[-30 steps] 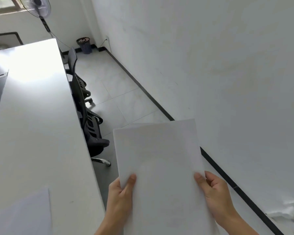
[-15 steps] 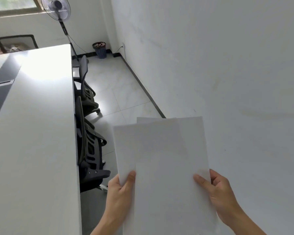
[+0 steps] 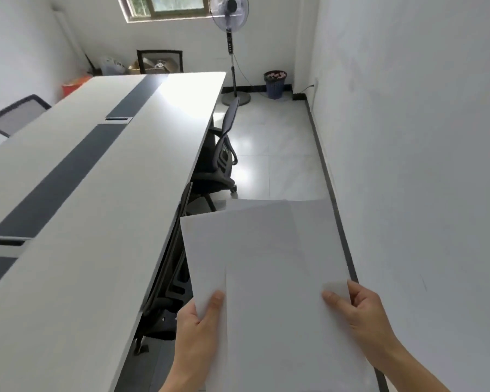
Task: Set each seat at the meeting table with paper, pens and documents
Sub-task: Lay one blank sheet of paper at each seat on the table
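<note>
I hold a small stack of blank white paper sheets (image 3: 269, 273) in front of me, fanned apart so the left sheet sits lower than the one behind it. My left hand (image 3: 200, 332) pinches the left sheet's lower edge with the thumb on top. My right hand (image 3: 359, 309) grips the right side of the stack, thumb on top. The long white meeting table (image 3: 77, 222) with a dark centre strip stretches away on my left; its near surface is bare. No pens are in view.
Black office chairs (image 3: 218, 162) are tucked under the table's right side, another chair (image 3: 14, 114) stands at the far left. A standing fan (image 3: 230, 38), a waste bin (image 3: 275, 84) and boxes line the back wall. A narrow floor aisle runs between chairs and the right wall.
My view has swung left and upward, bringing the whole table, window and fan into sight. The sheets have fanned further apart between my hands.
</note>
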Tool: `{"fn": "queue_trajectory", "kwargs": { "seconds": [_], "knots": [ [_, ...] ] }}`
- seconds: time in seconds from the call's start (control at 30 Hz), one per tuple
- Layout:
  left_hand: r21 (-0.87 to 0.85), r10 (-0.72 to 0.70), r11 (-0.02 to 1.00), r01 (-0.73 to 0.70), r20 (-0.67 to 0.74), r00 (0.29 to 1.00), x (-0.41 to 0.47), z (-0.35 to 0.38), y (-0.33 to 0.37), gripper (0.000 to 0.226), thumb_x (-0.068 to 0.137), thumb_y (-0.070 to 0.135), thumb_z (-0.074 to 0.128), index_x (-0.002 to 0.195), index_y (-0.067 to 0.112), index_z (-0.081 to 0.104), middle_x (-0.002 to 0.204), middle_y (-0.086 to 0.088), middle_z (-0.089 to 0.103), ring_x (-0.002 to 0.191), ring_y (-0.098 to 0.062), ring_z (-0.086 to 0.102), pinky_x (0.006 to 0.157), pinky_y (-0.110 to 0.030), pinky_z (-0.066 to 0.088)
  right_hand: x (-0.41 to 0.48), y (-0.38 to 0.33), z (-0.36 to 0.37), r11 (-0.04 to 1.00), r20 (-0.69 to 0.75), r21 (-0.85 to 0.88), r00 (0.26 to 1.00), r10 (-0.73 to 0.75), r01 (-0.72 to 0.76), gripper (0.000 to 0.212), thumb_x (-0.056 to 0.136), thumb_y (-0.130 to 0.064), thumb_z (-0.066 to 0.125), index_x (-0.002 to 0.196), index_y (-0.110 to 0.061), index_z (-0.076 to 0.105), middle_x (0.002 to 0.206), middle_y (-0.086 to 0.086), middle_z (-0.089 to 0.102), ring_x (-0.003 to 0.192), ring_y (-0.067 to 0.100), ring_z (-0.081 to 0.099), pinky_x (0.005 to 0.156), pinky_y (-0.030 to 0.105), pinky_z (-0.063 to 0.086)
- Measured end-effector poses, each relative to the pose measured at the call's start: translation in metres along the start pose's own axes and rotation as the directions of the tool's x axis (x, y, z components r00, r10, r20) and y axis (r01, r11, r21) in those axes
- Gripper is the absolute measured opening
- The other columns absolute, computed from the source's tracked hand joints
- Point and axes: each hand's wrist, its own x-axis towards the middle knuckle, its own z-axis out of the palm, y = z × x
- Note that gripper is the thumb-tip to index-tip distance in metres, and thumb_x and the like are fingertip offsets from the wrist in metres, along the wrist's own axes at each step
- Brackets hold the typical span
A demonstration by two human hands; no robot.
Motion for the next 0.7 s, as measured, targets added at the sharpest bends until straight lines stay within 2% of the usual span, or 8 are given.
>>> {"fn": "queue_trajectory", "kwargs": {
  "seconds": [0.13, 0.27, 0.37, 0.43, 0.53, 0.57, 0.63, 0.7],
  "knots": [
    [-0.054, -0.037, 0.998, 0.028, -0.181, 0.983, 0.029, -0.007, 0.007, 0.020, 0.091, 0.022, 0.060, 0.089, 0.006, 0.072, 0.082, -0.008, 0.077, 0.075, -0.027, 0.074, 0.064, -0.037, 0.056, 0.066, -0.024, 0.030, 0.998, 0.179, -0.056, 0.984, 0.026, -0.016, 0.009, 0.086, -0.009, 0.068, 0.092, -0.005, 0.072, 0.088, 0.019, 0.076, 0.079, 0.038, 0.073, 0.074, 0.050, 0.059],
    [-0.074, -0.070, 0.996, 0.047, -0.360, 0.930, 0.069, -0.028, 0.002, 0.017, 0.090, 0.020, 0.062, 0.088, 0.008, 0.073, 0.081, -0.006, 0.078, 0.078, -0.027, 0.074, 0.073, -0.042, 0.057, 0.121, -0.029, 0.081, 0.994, 0.302, -0.103, 0.950, 0.074, -0.045, 0.008, 0.086, -0.004, 0.066, 0.089, -0.003, 0.073, 0.087, 0.022, 0.075, 0.072, 0.033, 0.072, 0.067, 0.042, 0.059],
    [-0.096, -0.077, 0.995, 0.037, -0.453, 0.888, 0.104, -0.048, 0.003, 0.017, 0.090, 0.020, 0.063, 0.084, 0.009, 0.073, 0.079, -0.004, 0.078, 0.079, -0.027, 0.074, 0.079, -0.047, 0.057, 0.160, -0.035, 0.126, 0.988, 0.375, -0.151, 0.922, 0.098, -0.043, 0.007, 0.086, -0.005, 0.067, 0.087, -0.004, 0.074, 0.087, 0.024, 0.074, 0.071, 0.034, 0.071, 0.071, 0.046, 0.057],
    [-0.126, -0.088, 0.992, 0.028, -0.506, 0.858, 0.127, -0.062, 0.007, 0.015, 0.090, 0.019, 0.064, 0.083, 0.009, 0.073, 0.079, -0.003, 0.078, 0.079, -0.024, 0.074, 0.078, -0.044, 0.057, 0.185, -0.045, 0.158, 0.983, 0.430, -0.180, 0.897, 0.103, -0.027, 0.006, 0.085, -0.006, 0.068, 0.087, -0.004, 0.074, 0.087, 0.024, 0.074, 0.071, 0.034, 0.071, 0.071, 0.047, 0.056],
    [-0.165, -0.087, 0.986, -0.012, -0.581, 0.809, 0.157, -0.081, 0.019, 0.012, 0.089, 0.016, 0.063, 0.083, 0.011, 0.073, 0.084, -0.002, 0.078, 0.078, -0.013, 0.074, 0.070, -0.029, 0.057, 0.219, -0.069, 0.207, 0.972, 0.514, -0.235, 0.852, 0.097, 0.031, 0.005, 0.082, -0.006, 0.073, 0.086, -0.003, 0.074, 0.088, 0.025, 0.074, 0.073, 0.036, 0.071, 0.073, 0.052, 0.056],
    [-0.179, -0.092, 0.984, -0.020, -0.596, 0.797, 0.166, -0.088, 0.024, 0.012, 0.089, 0.015, 0.063, 0.085, 0.011, 0.073, 0.085, -0.003, 0.078, 0.080, -0.013, 0.074, 0.071, -0.029, 0.057, 0.229, -0.077, 0.223, 0.967, 0.543, -0.252, 0.834, 0.100, 0.048, 0.005, 0.084, -0.005, 0.071, 0.087, -0.003, 0.074, 0.089, 0.024, 0.074, 0.076, 0.038, 0.071, 0.075, 0.054, 0.056],
    [-0.221, -0.119, 0.975, -0.028, -0.622, 0.774, 0.182, -0.101, 0.030, 0.015, 0.091, 0.017, 0.062, 0.090, 0.007, 0.073, 0.088, -0.005, 0.078, 0.085, -0.021, 0.074, 0.079, -0.040, 0.057, 0.248, -0.087, 0.255, 0.948, 0.584, -0.307, 0.802, 0.121, 0.081, 0.010, 0.089, -0.004, 0.065, 0.089, -0.006, 0.074, 0.089, 0.021, 0.075, 0.080, 0.041, 0.072, 0.076, 0.056, 0.057],
    [-0.241, -0.130, 0.969, -0.046, -0.662, 0.738, 0.193, -0.113, 0.035, 0.017, 0.091, 0.018, 0.062, 0.094, 0.006, 0.073, 0.091, -0.005, 0.078, 0.090, -0.026, 0.073, 0.085, -0.045, 0.056, 0.266, -0.093, 0.285, 0.933, 0.621, -0.345, 0.770, 0.145, 0.102, 0.011, 0.090, -0.004, 0.063, 0.087, -0.007, 0.074, 0.087, 0.021, 0.075, 0.078, 0.040, 0.071, 0.075, 0.057, 0.056]
  ]
}}
